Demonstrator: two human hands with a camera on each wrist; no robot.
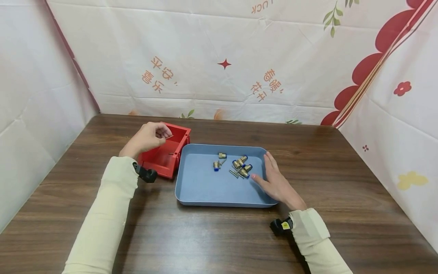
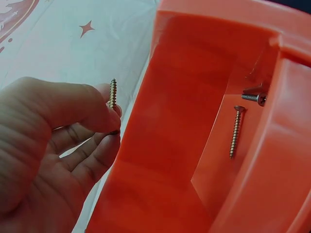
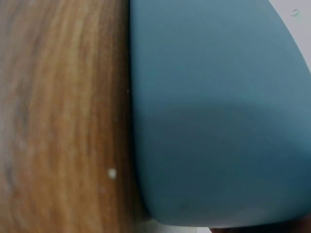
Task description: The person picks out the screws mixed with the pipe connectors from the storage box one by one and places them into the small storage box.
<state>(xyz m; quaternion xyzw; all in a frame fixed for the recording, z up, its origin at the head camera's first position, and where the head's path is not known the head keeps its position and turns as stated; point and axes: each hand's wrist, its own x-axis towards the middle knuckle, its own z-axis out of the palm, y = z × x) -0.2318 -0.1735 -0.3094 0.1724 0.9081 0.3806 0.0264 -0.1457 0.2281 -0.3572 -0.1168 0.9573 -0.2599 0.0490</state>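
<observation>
Over the red bin, my left hand pinches a thin screw between thumb and fingers, its threaded tip sticking up in the left wrist view. Inside the bin lie a long brass-toned screw and a shorter grey screw. My right hand rests at the right rim of the blue tray, fingers extended along it and thumb over the inside. Several brass fittings with blue collars and several loose screws lie in the tray. The tray's outer wall fills most of the right wrist view.
Bin and tray stand side by side on a dark wooden table, the bin left of the tray and very close to it. A printed white cloth hangs behind the table and along both sides.
</observation>
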